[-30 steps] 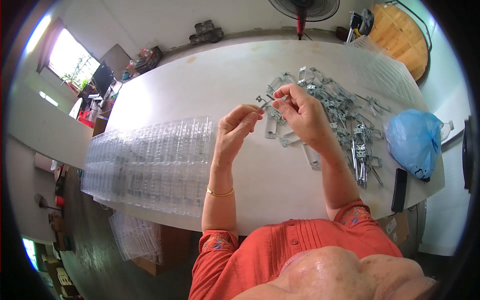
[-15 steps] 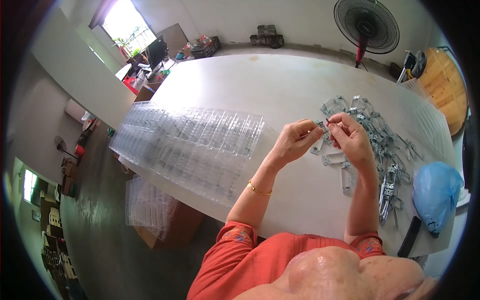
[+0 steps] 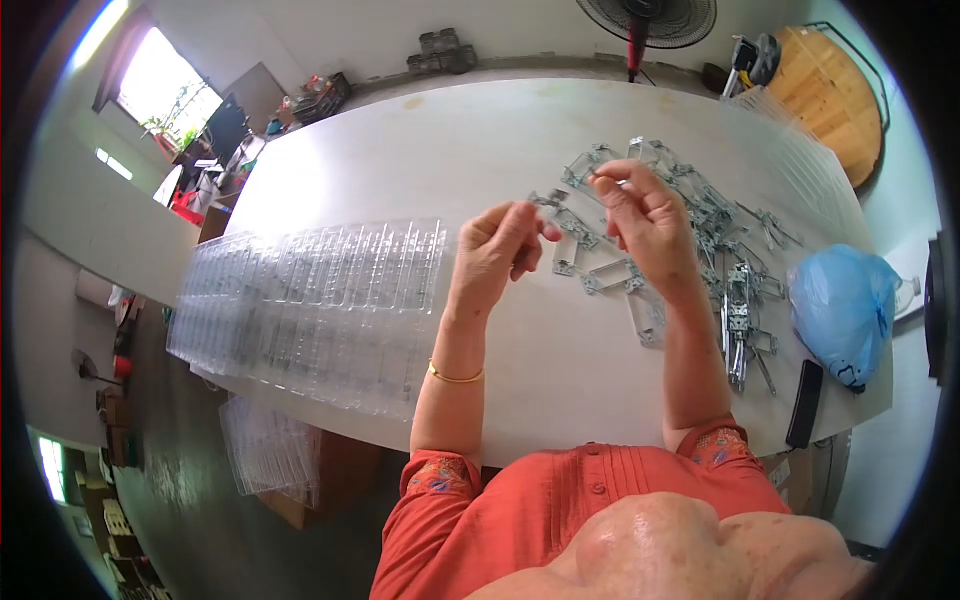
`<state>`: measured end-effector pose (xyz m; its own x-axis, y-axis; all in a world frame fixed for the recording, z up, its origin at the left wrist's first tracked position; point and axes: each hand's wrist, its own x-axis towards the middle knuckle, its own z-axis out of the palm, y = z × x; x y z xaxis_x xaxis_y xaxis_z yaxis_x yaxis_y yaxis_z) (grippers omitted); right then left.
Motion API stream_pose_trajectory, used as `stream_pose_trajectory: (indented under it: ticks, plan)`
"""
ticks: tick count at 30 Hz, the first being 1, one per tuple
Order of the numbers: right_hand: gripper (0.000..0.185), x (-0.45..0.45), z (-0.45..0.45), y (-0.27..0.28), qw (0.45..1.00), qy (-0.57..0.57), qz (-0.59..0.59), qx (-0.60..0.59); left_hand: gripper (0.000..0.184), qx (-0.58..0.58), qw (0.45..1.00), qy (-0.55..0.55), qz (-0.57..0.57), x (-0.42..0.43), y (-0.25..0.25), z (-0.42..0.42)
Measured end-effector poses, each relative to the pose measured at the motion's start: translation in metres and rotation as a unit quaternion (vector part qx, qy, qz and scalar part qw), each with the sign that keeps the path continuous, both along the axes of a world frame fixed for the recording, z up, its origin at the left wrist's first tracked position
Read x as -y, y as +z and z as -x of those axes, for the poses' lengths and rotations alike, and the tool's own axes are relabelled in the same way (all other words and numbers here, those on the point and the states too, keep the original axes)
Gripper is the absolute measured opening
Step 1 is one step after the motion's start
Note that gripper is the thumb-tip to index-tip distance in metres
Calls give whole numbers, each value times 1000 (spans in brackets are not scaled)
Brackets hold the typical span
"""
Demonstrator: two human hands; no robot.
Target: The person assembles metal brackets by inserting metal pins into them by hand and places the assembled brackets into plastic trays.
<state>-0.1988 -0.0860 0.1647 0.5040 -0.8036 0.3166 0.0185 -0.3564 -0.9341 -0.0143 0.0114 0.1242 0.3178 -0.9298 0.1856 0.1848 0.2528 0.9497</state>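
White worktop (image 3: 550, 385), indoors. Metal bracket (image 3: 549, 198): at fingertips of left hand (image 3: 490, 252); whether gripped, cannot tell. Left hand: fingers curled, thumb drawn in. Right hand (image 3: 652, 228): thumb and forefinger nearly meeting; contents unclear. Handling, as judged: light pinch, wrists steady. Outward: metal parts (image 3: 738, 312); blue bag (image 3: 845, 305); clear trays (image 3: 310, 300).

The room has pale walls (image 3: 520, 32), a dark, faintly shiny floor (image 3: 190, 475) and a window (image 3: 165, 88) glaring with daylight.

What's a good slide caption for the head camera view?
Left hand and right hand over a white table, clear plastic trays at left, metal parts piled at right.
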Motion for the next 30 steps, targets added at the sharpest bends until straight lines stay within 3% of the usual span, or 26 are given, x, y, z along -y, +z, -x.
stream_pose_trajectory:
  ticks: [5,13,20,25,30]
  plan:
    - [13,-7,-9,-9,998,7,55,-41,45,-54,998,3,41,3,-3,-4]
    - [12,-7,-10,-11,996,10,72,-53,46,8,999,36,21,2,1,0]
    - [20,-9,-8,-2,996,62,-35,-47,38,139,989,44,-8,-4,4,5]
    - [28,8,-1,1,960,190,-206,10,37,146,989,17,7,-5,3,3]
    - [31,12,-1,-2,937,233,-259,33,33,183,983,-13,25,-7,3,-1]
